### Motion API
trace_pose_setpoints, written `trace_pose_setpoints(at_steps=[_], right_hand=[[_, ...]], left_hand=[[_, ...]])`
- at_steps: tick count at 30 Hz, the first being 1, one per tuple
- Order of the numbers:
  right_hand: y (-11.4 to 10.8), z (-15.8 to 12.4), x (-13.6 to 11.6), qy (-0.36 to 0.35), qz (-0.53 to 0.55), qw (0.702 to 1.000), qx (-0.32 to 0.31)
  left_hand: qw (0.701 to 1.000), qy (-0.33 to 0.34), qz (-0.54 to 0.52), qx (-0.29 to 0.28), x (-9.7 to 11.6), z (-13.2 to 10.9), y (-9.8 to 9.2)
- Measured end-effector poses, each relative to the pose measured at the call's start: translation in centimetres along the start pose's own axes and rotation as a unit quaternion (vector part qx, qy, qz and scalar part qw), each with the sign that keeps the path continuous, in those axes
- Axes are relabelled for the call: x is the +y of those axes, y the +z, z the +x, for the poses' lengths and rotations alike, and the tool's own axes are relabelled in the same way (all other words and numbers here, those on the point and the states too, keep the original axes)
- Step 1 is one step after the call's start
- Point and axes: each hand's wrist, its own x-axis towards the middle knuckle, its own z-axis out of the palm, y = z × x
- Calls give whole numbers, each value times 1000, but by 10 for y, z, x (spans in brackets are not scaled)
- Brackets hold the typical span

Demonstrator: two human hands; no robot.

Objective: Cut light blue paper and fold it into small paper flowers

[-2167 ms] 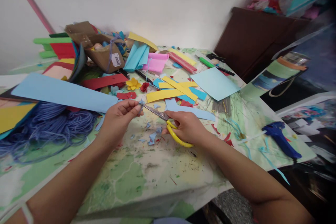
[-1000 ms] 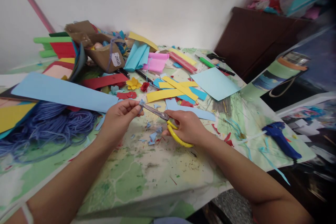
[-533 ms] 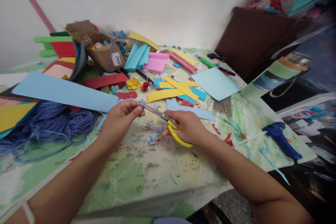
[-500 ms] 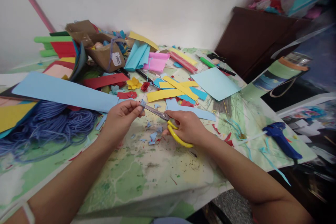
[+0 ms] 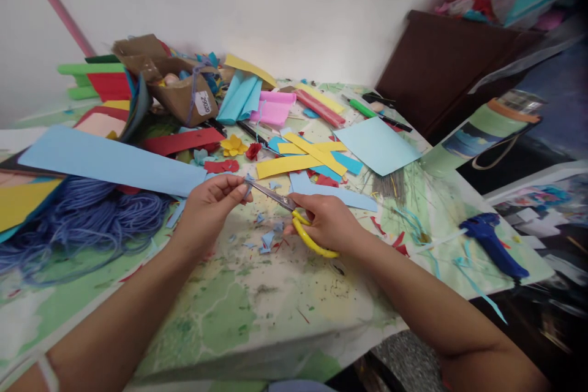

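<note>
My left hand (image 5: pixel 215 202) pinches a small blue paper piece (image 5: pixel 248 180) between thumb and fingers, near the middle of the table. My right hand (image 5: pixel 321 220) is wrapped round the yellow handles of the scissors (image 5: pixel 312 245). Their metal blades point left and reach the small paper piece at my left fingertips; the blades look nearly closed. Small blue paper scraps (image 5: pixel 267 239) lie on the table below the blades. A long light blue paper strip (image 5: pixel 110 159) extends to the left, behind my left hand.
Blue cord (image 5: pixel 114 214) is heaped at the left. Behind lie a brown bag (image 5: pixel 184 95), yellow strips (image 5: pixel 285 165) and a yellow paper flower (image 5: pixel 234 145). A pale blue sheet (image 5: pixel 377 146), a blue glue gun (image 5: pixel 493 245) and a bottle (image 5: pixel 482 131) are at the right.
The scissor blades appear slightly closer together at the small blue paper piece. Both hands have stayed almost in place.
</note>
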Motion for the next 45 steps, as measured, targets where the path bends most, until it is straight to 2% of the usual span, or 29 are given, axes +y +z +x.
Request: trace_pose_setpoints(at_steps=[4, 15, 24, 39, 45], right_hand=[[0, 0, -1, 3, -13, 1000, 3], [-2, 0, -2, -17, -20, 1000, 2], [1, 1, 2, -4, 2, 1000, -4], [0, 0, 0, -18, -13, 1000, 7], [0, 1, 0, -26, -15, 1000, 1]], left_hand=[[1000, -4, -17, 2, -1, -1, 1], [1000, 4, 17, -6, 0, 0, -1], [1000, -7, 28, 2, 6, -3, 3], [1000, 1, -6, 3, 0, -1, 0], [1000, 6, 12, -8, 1, -1, 0]])
